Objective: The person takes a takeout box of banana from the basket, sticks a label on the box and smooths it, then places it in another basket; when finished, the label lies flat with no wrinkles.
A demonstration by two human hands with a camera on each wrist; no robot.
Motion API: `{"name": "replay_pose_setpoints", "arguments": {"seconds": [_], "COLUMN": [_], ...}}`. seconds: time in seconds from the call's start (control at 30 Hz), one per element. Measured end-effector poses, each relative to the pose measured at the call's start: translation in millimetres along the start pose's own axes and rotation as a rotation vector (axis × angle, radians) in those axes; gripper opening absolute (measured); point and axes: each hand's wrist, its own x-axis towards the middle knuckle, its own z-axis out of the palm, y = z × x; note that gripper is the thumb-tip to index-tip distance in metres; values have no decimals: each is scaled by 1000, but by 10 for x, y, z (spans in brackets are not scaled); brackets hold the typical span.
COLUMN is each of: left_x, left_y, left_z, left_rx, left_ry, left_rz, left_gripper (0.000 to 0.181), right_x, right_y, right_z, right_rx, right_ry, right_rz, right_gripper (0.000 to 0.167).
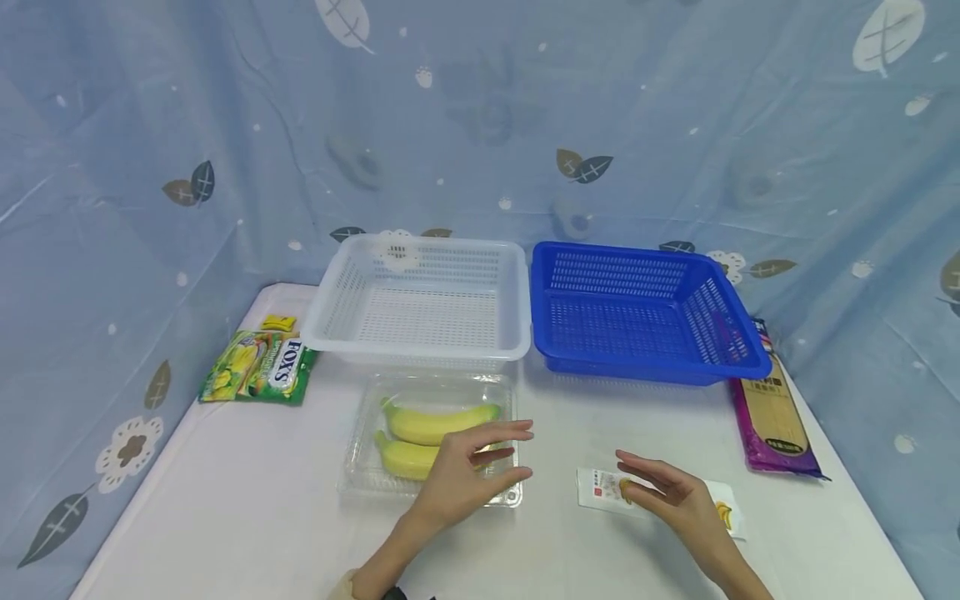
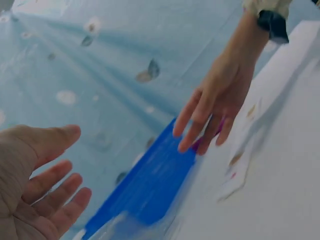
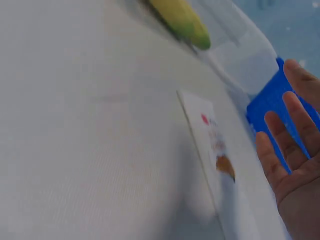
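Note:
Above the right part of a clear plastic box with two bananas in it, the left hand is held with fingers apart and nothing in its grasp. The right hand hovers over a flat white packet with banana pictures, partly covering it, its fingers loosely bent and empty. In the left wrist view both the left hand and the right hand show spread fingers. The right wrist view has the right hand beside the white packet.
A white basket and a blue basket stand side by side at the back. On the left lie a green FOX'S bag and a small yellow packet. A purple noodle pack lies at the right, partly behind the blue basket.

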Motion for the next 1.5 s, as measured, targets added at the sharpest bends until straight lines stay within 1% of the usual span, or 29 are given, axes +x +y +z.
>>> {"name": "replay_pose_setpoints", "arguments": {"seconds": [0.07, 0.17, 0.27, 0.33, 0.43, 0.53, 0.6, 0.67, 0.73, 0.77, 0.83, 0.97, 1.03, 1.13, 1.23, 1.3, 1.4, 1.5], "left_x": [27, 51, 51, 52, 79, 118, 137, 152, 166, 173, 191, 226, 240, 250, 251, 251, 246, 246], "left_y": [0, -19, -93, -176, -339, -506, -603, -678, -736, -757, -792, -825, -832, -849, -871, -879, -890, -889], "left_z": [128, 321, 524, 654, 826, 954, 1013, 1052, 1077, 1085, 1096, 1104, 1103, 1099, 1100, 1102, 1105, 1108], "left_rx": [-3, -5, -27, -37, -25, 17, 76, 159, 237, 277, 306, 314, 316, 328, 336, 337, 326, 320], "left_ry": [-34, -79, -128, -156, -171, -163, -148, -130, -107, -95, -82, -80, -84, -91, -92, -90, -83, -77], "left_rz": [0, -28, -46, -45, -31, -36, -51, -65, -84, -90, -104, -119, -117, -119, -124, -130, -126, -123], "left_gripper": [33, 30, 30, 31, 30, 31, 32, 35, 37, 38, 39, 39, 39, 37, 36, 36, 35, 35], "right_x": [-34, -76, -110, -127, -141, -142, -140, -135, -127, -123, -115, -104, -96, -84, -85, -91, -92, -94], "right_y": [42, 93, 144, 179, 239, 309, 355, 392, 413, 418, 413, 396, 397, 406, 415, 420, 412, 399], "right_z": [-46, -100, -144, -172, -211, -234, -236, -227, -210, -196, -167, -103, -70, -15, 32, 54, 80, 108], "right_rx": [-6, -20, -28, -20, -1, 30, 51, 51, 23, -5, -66, -185, -239, -340, -420, -441, -437, -421], "right_ry": [18, 35, 25, 13, 4, -5, -15, -15, 1, 23, 78, 208, 256, 295, 310, 318, 324, 332], "right_rz": [12, 47, 53, 24, -45, -94, -104, -105, -104, -104, -108, -117, -123, -141, -155, -150, -142, -171], "right_gripper": [40, 41, 42, 43, 44, 46, 48, 51, 53, 53, 52, 51, 53, 56, 57, 56, 54, 55]}}
